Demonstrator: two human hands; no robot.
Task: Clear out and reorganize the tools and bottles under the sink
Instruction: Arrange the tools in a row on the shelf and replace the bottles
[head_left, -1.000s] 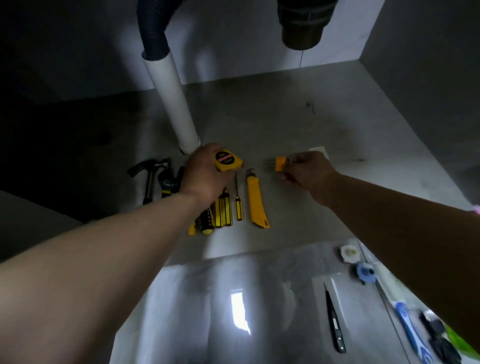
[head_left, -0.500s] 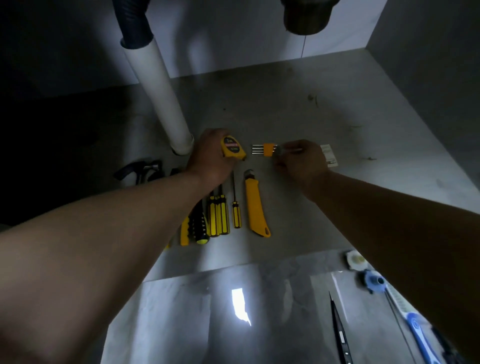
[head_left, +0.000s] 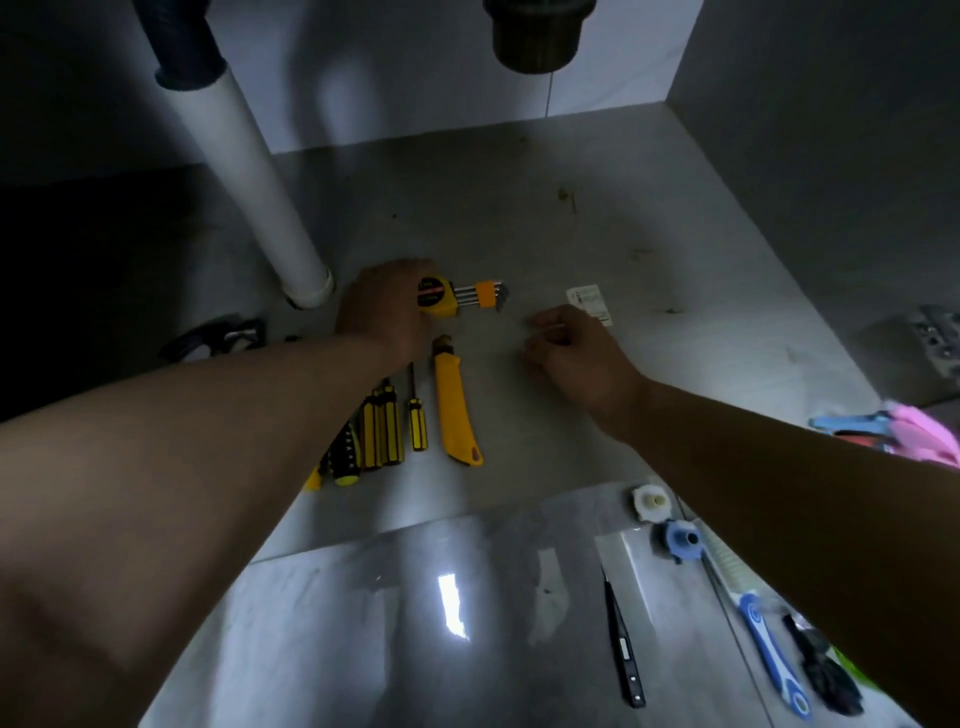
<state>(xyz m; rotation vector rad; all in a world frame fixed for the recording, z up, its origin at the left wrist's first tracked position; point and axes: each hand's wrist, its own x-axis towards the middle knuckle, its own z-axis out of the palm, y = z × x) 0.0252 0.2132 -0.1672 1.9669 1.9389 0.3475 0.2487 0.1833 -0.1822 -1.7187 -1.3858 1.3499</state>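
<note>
Left hand: the left hand (head_left: 384, 306) grips the yellow tape measure (head_left: 435, 297) just above the middle of the frame; its fingers are curled around the case, which sits on the cabinet floor (head_left: 519, 218).
Right hand: the right hand (head_left: 571, 353) hovers right of centre with loosely curled fingers (head_left: 543, 318), and I see nothing between them.
Key relation: the hex key set (head_left: 483, 296), in its orange holder, lies just to the right of the tape measure and seems to touch it. Its long axis runs left to right in the frame, with the bent ends towards the right hand.
Nearer hand: the left hand is nearer, beside the set through the tape measure. The right hand is near but apart, to the lower right of the set.
Row below: the yellow utility knife (head_left: 456, 410) and the screwdrivers (head_left: 382, 431) lie side by side with their long axes towards the viewer. The hammer (head_left: 223, 332) is in the dark at the left.
Container: the cabinet is the only container I can see, and it holds these tools and a paper label (head_left: 589, 304) beside the white pipe (head_left: 260, 176). No bottle shows inside it.
Outside, lower right: the black tweezers (head_left: 623, 644) and a blue brush (head_left: 769, 644) wait on the tiles.
Judgement: the tools still on the tiles probably go in next.
</note>
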